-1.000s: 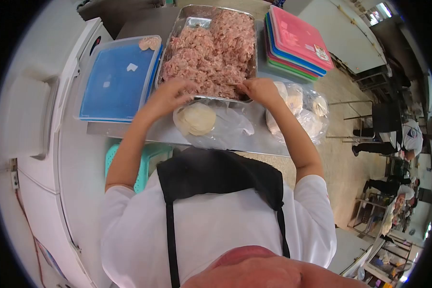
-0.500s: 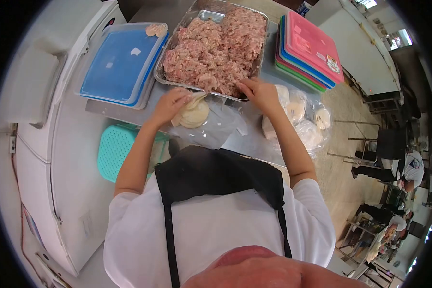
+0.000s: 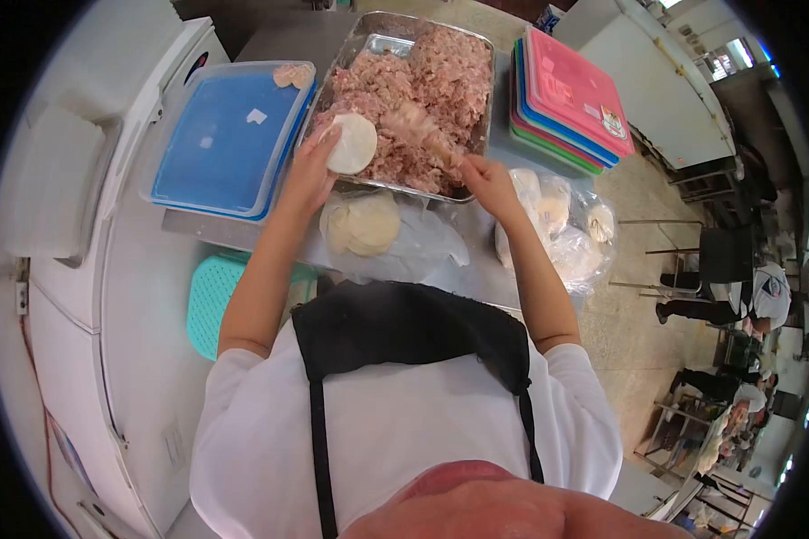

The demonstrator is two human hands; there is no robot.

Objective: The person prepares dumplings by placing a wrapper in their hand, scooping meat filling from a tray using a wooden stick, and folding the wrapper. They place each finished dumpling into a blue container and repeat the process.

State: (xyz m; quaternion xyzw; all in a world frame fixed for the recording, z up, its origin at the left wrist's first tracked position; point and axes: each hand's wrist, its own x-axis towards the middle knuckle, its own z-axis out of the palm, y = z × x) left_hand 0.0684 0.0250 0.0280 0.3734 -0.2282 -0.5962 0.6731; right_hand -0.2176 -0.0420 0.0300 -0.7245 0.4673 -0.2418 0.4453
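Observation:
My left hand (image 3: 313, 171) pinches a round, pale dough wrapper (image 3: 352, 144) by its left edge, over the near left corner of the metal tray (image 3: 404, 187). Raw minced meat (image 3: 454, 72) fills most of that tray. At the tray's near right corner, my right hand (image 3: 490, 186) is closed around the end of a slim, meat-smeared utensil (image 3: 433, 144). Its far end is blurred against the meat, so I cannot make out its exact kind. Below my left hand, a stack of dough wrappers (image 3: 368, 223) lies on a clear plastic bag (image 3: 422, 247).
A blue-lidded container (image 3: 216, 135) stands left, with a small meat-topped round (image 3: 294, 75) on its corner. Stacked coloured lids (image 3: 573, 90) are at right, above bagged dough wrappers (image 3: 566, 225). A turquoise basket (image 3: 214, 301) sits below the table. Other people (image 3: 764, 296) are far right.
My left hand has lifted one wrapper from the stack and moved it up over the tray's edge. The utensil in my right hand now reaches farther across the meat.

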